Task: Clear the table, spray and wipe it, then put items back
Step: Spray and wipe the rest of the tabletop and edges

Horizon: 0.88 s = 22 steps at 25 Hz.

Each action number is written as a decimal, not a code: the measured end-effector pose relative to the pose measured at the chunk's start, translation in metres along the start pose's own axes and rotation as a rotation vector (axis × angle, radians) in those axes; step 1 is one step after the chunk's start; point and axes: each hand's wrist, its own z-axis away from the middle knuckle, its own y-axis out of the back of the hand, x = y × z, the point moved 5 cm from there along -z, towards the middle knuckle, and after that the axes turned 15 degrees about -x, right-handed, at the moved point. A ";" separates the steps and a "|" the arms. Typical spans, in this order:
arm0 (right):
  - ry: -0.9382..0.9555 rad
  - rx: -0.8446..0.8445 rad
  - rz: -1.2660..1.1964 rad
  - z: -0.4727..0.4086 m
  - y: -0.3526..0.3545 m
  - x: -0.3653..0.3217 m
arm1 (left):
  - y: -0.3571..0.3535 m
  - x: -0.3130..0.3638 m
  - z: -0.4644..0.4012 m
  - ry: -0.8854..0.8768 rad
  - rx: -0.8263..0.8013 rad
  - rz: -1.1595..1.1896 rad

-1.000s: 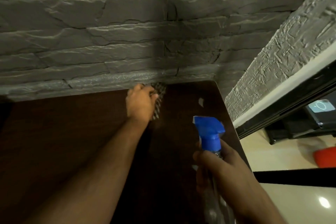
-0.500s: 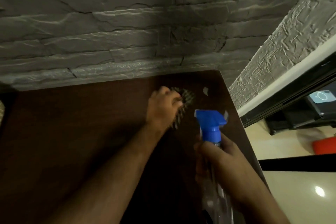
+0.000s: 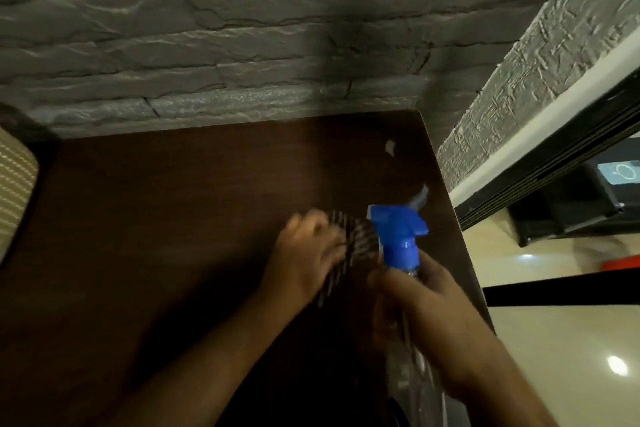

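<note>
Left hand (image 3: 304,260) bunching limp cloth (image 3: 353,246), probably best gripped wadded; right hand (image 3: 426,308) clutching light, likely slippery bottle (image 3: 398,236) at neck.

Left arm reaches forward and up from lower left, bare forearm extended. Left hand (image 3: 308,256) is blurred, knuckles up, fingers curled round a cloth (image 3: 349,246), pressing it to the surface (image 3: 173,218). Right hand (image 3: 419,302) sits nearer, lower right, fingers wrapped round the bottle (image 3: 398,236) neck, forearm running off the bottom edge.
</note>
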 end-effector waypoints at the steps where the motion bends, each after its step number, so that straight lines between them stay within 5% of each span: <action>1: -0.016 -0.010 -0.008 0.005 0.000 0.006 | -0.007 0.002 0.033 -0.044 -0.021 0.029; 3: -0.037 -0.024 -0.008 0.013 0.005 0.018 | 0.002 -0.024 0.035 -0.057 0.039 -0.065; 6: -0.059 -0.046 -0.005 0.024 0.010 0.032 | 0.045 -0.080 -0.039 0.308 0.265 -0.032; 8: -0.041 -0.045 0.013 0.031 0.014 0.038 | 0.051 -0.072 -0.078 0.454 0.270 0.069; 13: -0.013 -0.066 0.069 0.054 0.016 0.040 | -0.022 0.019 0.032 0.108 0.121 0.068; 19: -0.002 -0.081 0.069 0.072 0.013 0.055 | 0.022 -0.020 -0.023 0.394 0.219 0.001; 22: -0.033 -0.102 0.069 0.082 0.005 0.065 | -0.017 0.029 0.019 0.227 0.138 -0.043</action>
